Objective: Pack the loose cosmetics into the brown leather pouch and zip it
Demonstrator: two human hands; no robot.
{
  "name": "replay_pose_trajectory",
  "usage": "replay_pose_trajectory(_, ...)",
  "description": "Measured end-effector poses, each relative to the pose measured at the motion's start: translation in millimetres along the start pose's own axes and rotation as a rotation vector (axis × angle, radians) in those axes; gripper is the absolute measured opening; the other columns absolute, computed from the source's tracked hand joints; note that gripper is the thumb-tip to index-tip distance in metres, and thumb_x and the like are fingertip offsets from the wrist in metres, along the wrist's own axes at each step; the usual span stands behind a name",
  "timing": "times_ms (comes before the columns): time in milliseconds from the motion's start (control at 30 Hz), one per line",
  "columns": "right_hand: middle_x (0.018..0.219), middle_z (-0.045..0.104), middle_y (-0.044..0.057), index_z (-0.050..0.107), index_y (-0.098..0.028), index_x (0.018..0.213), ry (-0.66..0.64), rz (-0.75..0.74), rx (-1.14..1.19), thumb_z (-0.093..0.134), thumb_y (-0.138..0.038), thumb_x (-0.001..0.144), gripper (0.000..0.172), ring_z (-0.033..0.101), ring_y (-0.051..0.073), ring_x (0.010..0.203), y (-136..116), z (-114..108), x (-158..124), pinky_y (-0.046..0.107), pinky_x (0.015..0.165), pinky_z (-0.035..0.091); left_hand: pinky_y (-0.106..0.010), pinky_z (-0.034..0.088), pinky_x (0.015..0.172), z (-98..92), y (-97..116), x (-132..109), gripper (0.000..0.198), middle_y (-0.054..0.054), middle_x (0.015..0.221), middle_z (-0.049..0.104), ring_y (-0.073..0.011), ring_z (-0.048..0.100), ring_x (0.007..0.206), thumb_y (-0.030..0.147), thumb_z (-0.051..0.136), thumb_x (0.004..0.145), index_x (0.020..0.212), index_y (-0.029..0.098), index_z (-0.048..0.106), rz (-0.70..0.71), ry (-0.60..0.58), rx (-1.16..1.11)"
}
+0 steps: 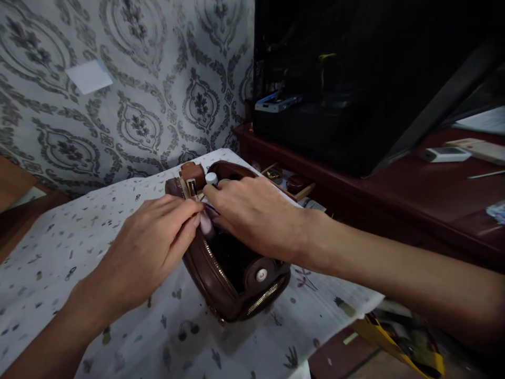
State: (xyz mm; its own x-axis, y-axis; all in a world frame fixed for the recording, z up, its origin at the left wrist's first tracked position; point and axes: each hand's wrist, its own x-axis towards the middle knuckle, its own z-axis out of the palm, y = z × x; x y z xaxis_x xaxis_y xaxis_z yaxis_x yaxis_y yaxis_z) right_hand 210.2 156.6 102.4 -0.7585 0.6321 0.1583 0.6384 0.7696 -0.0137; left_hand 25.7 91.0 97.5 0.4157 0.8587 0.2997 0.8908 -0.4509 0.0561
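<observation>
A brown handbag (205,273) with a gold zipper lies unzipped on the patterned tablecloth. Over its left rim rests my left hand (153,245), thumb and forefinger pinched together at the opening; what they pinch is hidden. My right hand (256,216) reaches across the opening from the right, its fingers closed and partly hidden inside the bag. Between the hands a pale pink item (206,223) shows. A white-capped bottle (212,179) and a small gold-and-black tube (192,187) stick up at the far end. A brown leather piece (191,172) sits behind them.
The white tablecloth (130,337) covers the table under the bag. Beyond it stands a dark red cabinet (434,195) with a large black screen (335,79). An open drawer (305,190) holds small items. Something with a yellow strap (379,342) lies below the table's right edge.
</observation>
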Motion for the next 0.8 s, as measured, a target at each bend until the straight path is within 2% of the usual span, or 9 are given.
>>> replay_pose_trajectory(100,0.098,0.071,0.013,0.065,-0.01,0.114,-0.014,-0.028,0.002,0.054,-0.014,0.099,0.019,0.069,0.026,0.085,-2,4,3,0.033,0.059,0.03,-0.038,0.049,0.077,-3.3,-2,4,0.036,-0.005,0.099,0.072,-0.024,0.067,0.092,0.034,0.035,0.106,0.095,0.023,0.068,-0.008,-0.025,0.002)
replay_pose_trajectory(233,0.097,0.068,0.011,0.062,-0.012,0.109,0.092,-0.015,0.11,0.051,-0.019,0.101,0.016,0.064,0.024,0.084,4,10,1,0.032,0.064,0.029,-0.036,0.052,0.085,-11.8,-15,14,0.034,-0.004,0.111,0.07,-0.0236,0.064,0.106,0.037,0.039,0.105,0.101,0.025,0.071,0.026,-0.092,-0.036)
replay_pose_trajectory(367,0.092,0.065,0.009,0.061,-0.013,0.101,0.165,0.058,0.228,0.052,-0.022,0.099,0.013,0.054,0.018,0.076,9,10,1,0.03,0.063,0.027,-0.036,0.051,0.099,-18.7,-30,18,0.03,-0.003,0.121,0.069,-0.0242,0.061,0.119,0.042,0.046,0.104,0.111,0.027,0.072,0.044,-0.136,-0.082)
replay_pose_trajectory(467,0.081,0.06,0.003,0.061,-0.014,0.095,0.233,0.056,0.276,0.055,-0.018,0.095,0.007,0.043,0.014,0.065,13,9,0,0.029,0.061,0.024,-0.033,0.053,0.096,-19.6,-35,16,0.032,-0.003,0.126,0.067,-0.0242,0.062,0.118,0.048,0.049,0.103,0.113,0.028,0.071,0.019,-0.145,-0.098)
replay_pose_trajectory(567,0.074,0.055,0.0,0.061,-0.015,0.09,0.294,0.05,0.27,0.055,-0.018,0.096,0.009,0.037,0.012,0.061,15,11,0,0.029,0.06,0.021,-0.035,0.054,0.096,-15.6,-37,18,0.04,-0.006,0.125,0.067,-0.0244,0.062,0.116,0.051,0.044,0.104,0.104,0.024,0.073,-0.026,-0.109,-0.104)
replay_pose_trajectory(667,0.074,0.054,-0.001,0.061,-0.015,0.089,0.303,0.05,0.234,0.057,-0.018,0.093,0.007,0.037,0.013,0.063,15,11,1,0.029,0.061,0.02,-0.044,0.048,0.109,-7.9,-45,30,0.044,-0.009,0.129,0.066,-0.0274,0.059,0.125,0.049,0.039,0.105,0.098,0.021,0.072,-0.006,-0.067,-0.089)
replay_pose_trajectory(800,0.076,0.055,0.001,0.062,-0.015,0.091,0.259,0.077,0.205,0.056,-0.017,0.093,0.007,0.038,0.014,0.066,16,7,5,0.03,0.062,0.021,-0.047,0.037,0.122,0.4,-64,49,0.042,-0.008,0.141,0.065,-0.0287,0.048,0.142,0.048,0.04,0.103,0.108,0.022,0.072,0.072,-0.132,-0.078)
